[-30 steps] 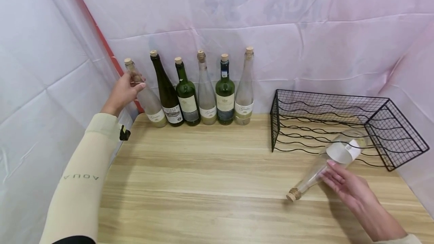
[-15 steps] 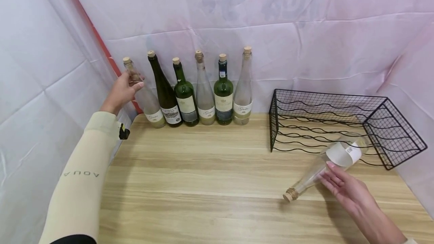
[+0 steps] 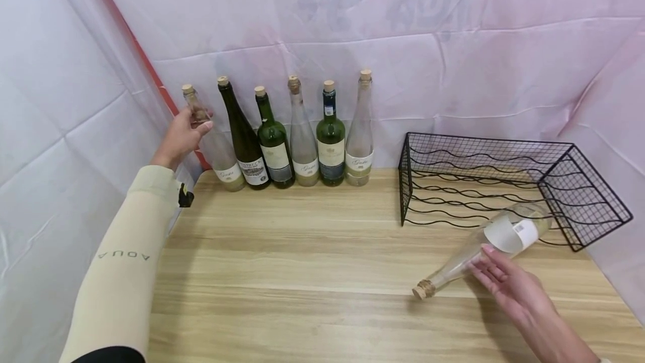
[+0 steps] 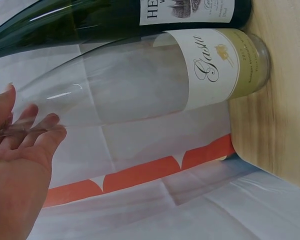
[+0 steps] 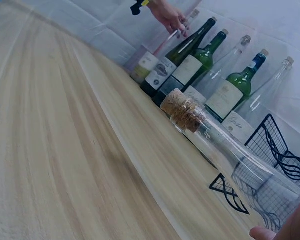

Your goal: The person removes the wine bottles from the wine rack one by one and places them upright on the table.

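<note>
My left hand (image 3: 181, 136) holds the neck of a clear corked wine bottle (image 3: 229, 164), which stands at the left end of a row along the back. In the left wrist view its white and gold label and its base on the wood show plainly. My right hand (image 3: 514, 290) grips another clear wine bottle (image 3: 504, 234) around its tapering body. This one is tilted low over the table, its cork (image 3: 419, 293) towards the front left and its base by the black wire rack (image 3: 489, 138). The right wrist view shows the corked neck (image 5: 197, 122), with few fingers visible.
Beside the left bottle stand a dark wine bottle (image 3: 242, 133), two green bottles (image 3: 274, 139) (image 3: 331, 139) and two more clear ones (image 3: 304, 139) (image 3: 359, 139), all corked. A pale wall sheet (image 3: 302, 21) hangs behind them. The wooden table (image 3: 292, 256) stretches in front.
The right hand's bottle has turned slightly: its cork has shifted left and its base sits a little nearer the front of the rack. My left hand keeps its hold on the standing bottle.
</note>
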`<state>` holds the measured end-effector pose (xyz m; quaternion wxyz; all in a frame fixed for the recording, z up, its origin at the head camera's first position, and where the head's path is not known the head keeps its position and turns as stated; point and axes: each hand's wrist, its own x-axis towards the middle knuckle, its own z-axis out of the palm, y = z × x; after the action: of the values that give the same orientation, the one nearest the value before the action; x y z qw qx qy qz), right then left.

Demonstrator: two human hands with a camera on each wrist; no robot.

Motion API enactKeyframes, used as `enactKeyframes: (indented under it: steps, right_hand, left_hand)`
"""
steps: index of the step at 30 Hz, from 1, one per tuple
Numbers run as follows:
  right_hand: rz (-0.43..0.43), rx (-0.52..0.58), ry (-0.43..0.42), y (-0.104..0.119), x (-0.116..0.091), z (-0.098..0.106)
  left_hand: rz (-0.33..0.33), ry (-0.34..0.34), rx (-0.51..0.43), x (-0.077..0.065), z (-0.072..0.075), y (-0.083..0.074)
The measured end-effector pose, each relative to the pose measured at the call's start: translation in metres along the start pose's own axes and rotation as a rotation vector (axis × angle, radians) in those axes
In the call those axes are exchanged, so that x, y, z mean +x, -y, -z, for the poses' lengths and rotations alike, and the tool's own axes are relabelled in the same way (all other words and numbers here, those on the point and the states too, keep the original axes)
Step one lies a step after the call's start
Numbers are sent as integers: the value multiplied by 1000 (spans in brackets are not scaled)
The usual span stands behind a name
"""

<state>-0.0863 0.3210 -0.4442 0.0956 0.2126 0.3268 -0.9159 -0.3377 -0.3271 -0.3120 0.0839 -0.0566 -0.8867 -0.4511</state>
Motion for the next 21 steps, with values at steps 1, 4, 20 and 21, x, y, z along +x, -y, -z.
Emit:
enactKeyframes:
  steps: [1,4,20,21]
  right_hand:
    - [4,-4,4,-1,0,-1]
    - [15,-3,11,-4,-2,-4]
    - [40,58,62,-15,0,-7]
    - [40,60,65,-16,0,-8]
  left_hand:
    - [1,-1,-6,0,-1,0]
    - [6,-7,-18,1,-2,1]
    - [-1,-61,-99,3,-12,9]
    - [-1,-64,-100,3,-12,9]
